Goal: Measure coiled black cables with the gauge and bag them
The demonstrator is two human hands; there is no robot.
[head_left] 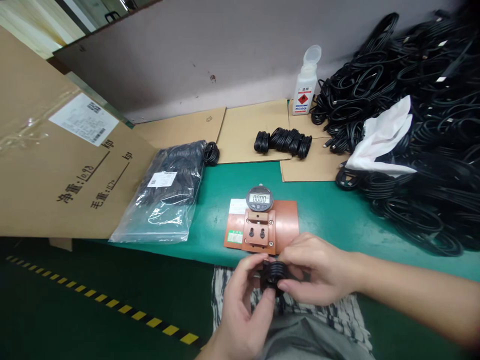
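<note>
A small coil of black cable (276,272) is held between both hands, in front of the table's near edge. My left hand (245,305) grips its left side with fingers and thumb. From the right, my right hand (318,270) pinches the coil between thumb and fingers. Just beyond the hands lies an orange-brown measuring fixture (258,232) with a round digital gauge (259,198) that reads 0.000. The cable's ends are hidden by my fingers.
A large cardboard box (56,150) stands at the left beside a clear bag of coiled cables (168,185). Further coils (285,141) lie on cardboard (255,120) at the back. To the right are an alcohol bottle (305,87), a white cloth (382,140) and a heap of black cables (423,195).
</note>
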